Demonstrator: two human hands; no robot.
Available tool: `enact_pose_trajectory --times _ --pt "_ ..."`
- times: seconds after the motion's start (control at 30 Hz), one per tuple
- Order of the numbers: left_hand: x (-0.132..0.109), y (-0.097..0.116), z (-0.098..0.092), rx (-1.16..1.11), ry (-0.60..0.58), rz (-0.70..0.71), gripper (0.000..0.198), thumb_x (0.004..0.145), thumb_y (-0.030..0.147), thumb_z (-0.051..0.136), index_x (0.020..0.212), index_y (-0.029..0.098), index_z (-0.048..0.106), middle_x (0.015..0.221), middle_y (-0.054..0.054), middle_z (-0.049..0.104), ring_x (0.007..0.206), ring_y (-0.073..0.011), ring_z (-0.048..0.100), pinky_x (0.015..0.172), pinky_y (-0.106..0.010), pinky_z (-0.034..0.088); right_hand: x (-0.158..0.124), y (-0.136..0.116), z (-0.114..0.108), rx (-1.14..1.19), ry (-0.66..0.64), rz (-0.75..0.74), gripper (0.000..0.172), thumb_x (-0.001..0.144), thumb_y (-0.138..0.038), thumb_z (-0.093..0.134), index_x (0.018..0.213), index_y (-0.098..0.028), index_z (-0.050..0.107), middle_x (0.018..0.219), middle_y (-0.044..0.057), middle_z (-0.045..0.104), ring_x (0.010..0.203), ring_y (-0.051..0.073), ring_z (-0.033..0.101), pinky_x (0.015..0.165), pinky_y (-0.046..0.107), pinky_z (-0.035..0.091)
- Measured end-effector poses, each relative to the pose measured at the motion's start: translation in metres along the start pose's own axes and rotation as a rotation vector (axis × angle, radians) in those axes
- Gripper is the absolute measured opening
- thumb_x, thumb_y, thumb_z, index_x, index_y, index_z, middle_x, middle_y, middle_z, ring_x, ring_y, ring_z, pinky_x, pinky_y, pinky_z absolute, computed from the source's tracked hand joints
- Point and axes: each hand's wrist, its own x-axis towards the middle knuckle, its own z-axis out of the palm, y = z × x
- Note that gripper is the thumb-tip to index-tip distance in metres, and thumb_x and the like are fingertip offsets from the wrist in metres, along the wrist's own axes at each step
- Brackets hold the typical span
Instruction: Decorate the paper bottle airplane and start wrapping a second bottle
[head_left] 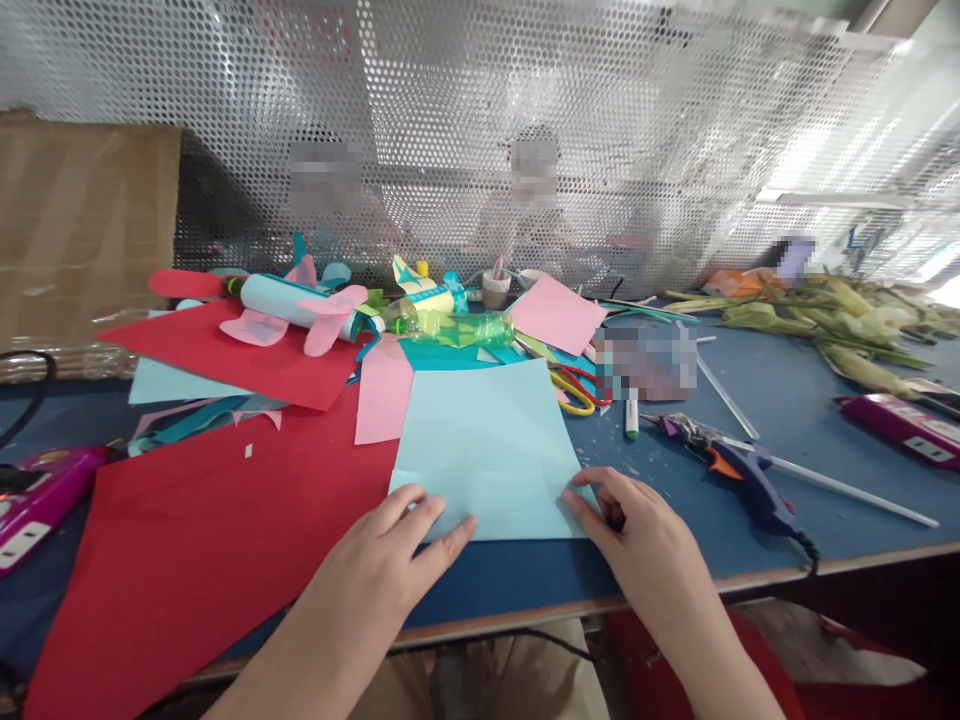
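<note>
A light blue sheet of paper (484,430) lies on the blue table near its front edge, its lower part folded over in a band. My left hand (401,545) rests on the fold's left side, fingers spread and holding nothing. At the right end of the fold, my right hand (619,510) pinches the paper's edge between thumb and forefinger. Behind the sheet are a green plastic bottle (465,328), a square of pink paper (559,314) and scissors with red and yellow handles (574,390).
Large red paper (217,530) covers the left side. A blue glue gun (750,480) and glue sticks (855,492) lie right. Purple power strips (49,500) sit at both sides. A paper-covered bottle (296,305), cardboard (86,240) and corn husks (810,310) are farther back.
</note>
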Motion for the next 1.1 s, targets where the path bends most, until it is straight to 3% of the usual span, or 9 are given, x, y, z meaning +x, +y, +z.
enact_pose_trajectory --times 0.2,0.33,0.53,0.8,0.97,1.1 --pt "-0.001 0.009 -0.008 0.047 -0.016 0.026 0.067 0.079 -0.006 0.033 0.127 0.031 0.061 0.11 -0.003 0.071 0.097 -0.0183 0.067 0.079 -0.029 0.056 0.0 -0.001 -0.001 0.002 -0.002 0.005 0.033 0.094 -0.05 0.044 0.088 -0.023 0.061 0.06 -0.002 0.051 0.056 0.017 0.054 0.058 0.029 0.041" --pt "-0.01 0.027 -0.013 -0.005 0.008 -0.025 0.056 0.086 0.021 0.046 0.142 0.021 0.048 0.13 -0.008 0.065 0.115 -0.0268 0.061 0.092 -0.037 0.053 0.0 -0.002 -0.001 0.013 0.0 0.011 0.035 0.094 -0.052 0.043 0.088 -0.024 0.062 0.059 -0.002 0.052 0.055 0.017 0.054 0.057 0.029 0.041" --pt "-0.018 0.038 -0.011 -0.039 0.001 -0.12 0.072 0.085 0.061 0.052 0.147 0.025 0.042 0.139 -0.009 0.058 0.12 -0.0317 0.056 0.09 -0.041 0.054 0.0 -0.001 -0.001 0.012 -0.001 -0.001 0.035 0.094 -0.052 0.043 0.087 -0.024 0.062 0.06 -0.002 0.051 0.056 0.017 0.054 0.058 0.029 0.041" --pt "-0.022 0.04 -0.004 0.017 0.058 -0.031 0.082 0.086 0.064 0.049 0.151 0.016 0.032 0.145 -0.007 0.053 0.126 -0.0316 0.05 0.099 -0.039 0.048 -0.002 0.001 -0.001 0.015 -0.004 -0.012 0.033 0.094 -0.049 0.045 0.088 -0.022 0.063 0.062 -0.001 0.05 0.06 0.018 0.053 0.063 0.031 0.043" --pt "-0.019 0.042 -0.007 0.01 0.05 -0.042 0.073 0.087 0.062 0.05 0.149 0.024 0.038 0.142 -0.006 0.056 0.124 -0.0323 0.05 0.098 -0.043 0.048 -0.001 0.002 -0.003 -0.002 0.008 -0.022 0.029 0.093 -0.047 0.051 0.091 -0.023 0.068 0.076 0.004 0.057 0.075 0.022 0.055 0.07 0.035 0.046" --pt "-0.014 0.043 -0.008 0.035 0.047 -0.047 0.068 0.086 0.063 0.049 0.143 0.025 0.048 0.137 -0.008 0.06 0.117 -0.0333 0.054 0.092 -0.044 0.05 -0.007 -0.01 -0.012 -0.035 0.212 -0.137 0.026 0.095 -0.038 0.05 0.104 -0.025 0.072 0.103 0.012 0.06 0.093 0.026 0.055 0.08 0.04 0.046"
